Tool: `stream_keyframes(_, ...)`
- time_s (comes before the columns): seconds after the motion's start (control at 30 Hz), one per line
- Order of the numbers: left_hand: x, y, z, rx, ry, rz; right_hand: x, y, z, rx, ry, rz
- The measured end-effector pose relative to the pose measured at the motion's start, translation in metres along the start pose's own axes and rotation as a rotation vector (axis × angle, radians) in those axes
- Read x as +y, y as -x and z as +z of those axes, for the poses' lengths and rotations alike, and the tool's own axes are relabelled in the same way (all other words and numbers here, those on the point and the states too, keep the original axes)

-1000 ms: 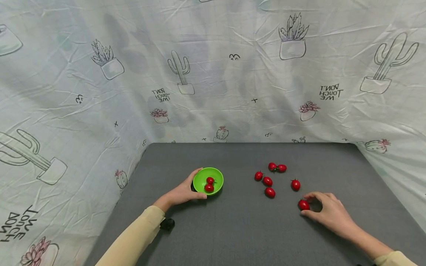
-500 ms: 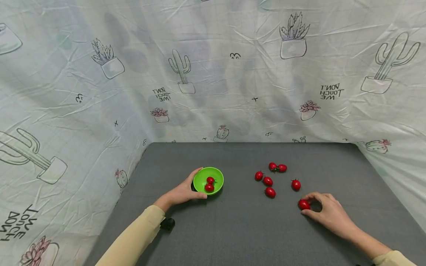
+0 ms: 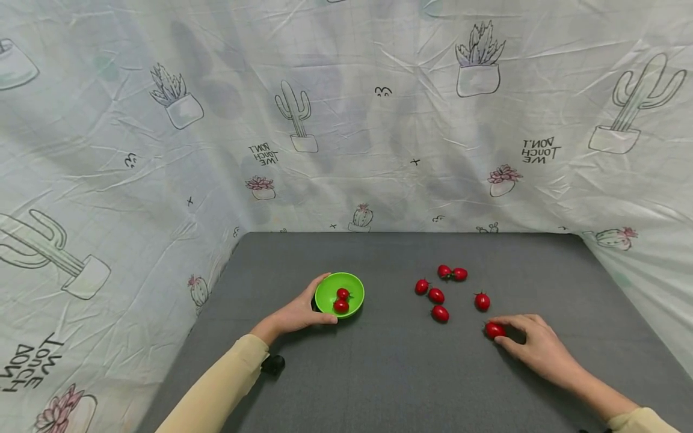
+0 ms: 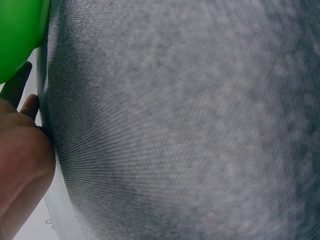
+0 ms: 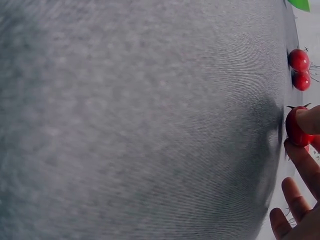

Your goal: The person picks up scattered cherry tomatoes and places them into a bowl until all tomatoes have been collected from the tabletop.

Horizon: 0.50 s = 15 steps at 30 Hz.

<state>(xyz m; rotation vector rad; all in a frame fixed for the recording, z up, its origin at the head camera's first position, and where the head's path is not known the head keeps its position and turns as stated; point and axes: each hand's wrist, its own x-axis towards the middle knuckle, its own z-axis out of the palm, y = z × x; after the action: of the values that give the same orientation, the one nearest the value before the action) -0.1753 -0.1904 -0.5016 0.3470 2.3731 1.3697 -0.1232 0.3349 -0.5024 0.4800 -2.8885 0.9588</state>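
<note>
My left hand (image 3: 295, 313) holds the side of a bright green bowl (image 3: 354, 285), its thumb along the near side and its fingers around the far side. Two red cherry tomatoes (image 3: 341, 305) lie inside the bowl. At the right, my right hand (image 3: 538, 346) pinches another cherry tomato (image 3: 494, 330) between thumb and index finger, at the table surface. The right wrist view shows the thumb pressed on this held tomato (image 5: 295, 127), while the other fingers stay off it. Only part of the bowl (image 4: 17, 35) shows in the left wrist view.
Several loose cherry tomatoes (image 3: 435, 295) lie right of centre on the grey table (image 3: 373, 373). One tomato (image 3: 482, 302) sits just beyond my right hand. A black object (image 3: 272, 364) is beside my left wrist. A patterned white curtain (image 3: 346, 120) hangs behind the table.
My right thumb and fingers have drawn in closer on the cherry tomato, which has shifted very slightly. My left hand and the bowl stay where they were.
</note>
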Motion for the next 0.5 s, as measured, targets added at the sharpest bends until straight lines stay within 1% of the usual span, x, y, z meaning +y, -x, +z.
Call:
stream_keyframes(0.2, -0.001, 0.000, 0.000, -0.001, 0.004, 0.006, -0.004, -0.008, -0.004, 0.015, -0.028, -0.039)
stream_keyframes(0.4, 0.001, -0.001, -0.001, -0.001, 0.003, 0.016, -0.015, -0.024, -0.007, -0.038, -0.107, -0.030)
stream_keyframes(0.5, 0.001, -0.001, -0.001, 0.000, 0.007, 0.018, -0.023, -0.034, -0.006, -0.055, -0.158, -0.043)
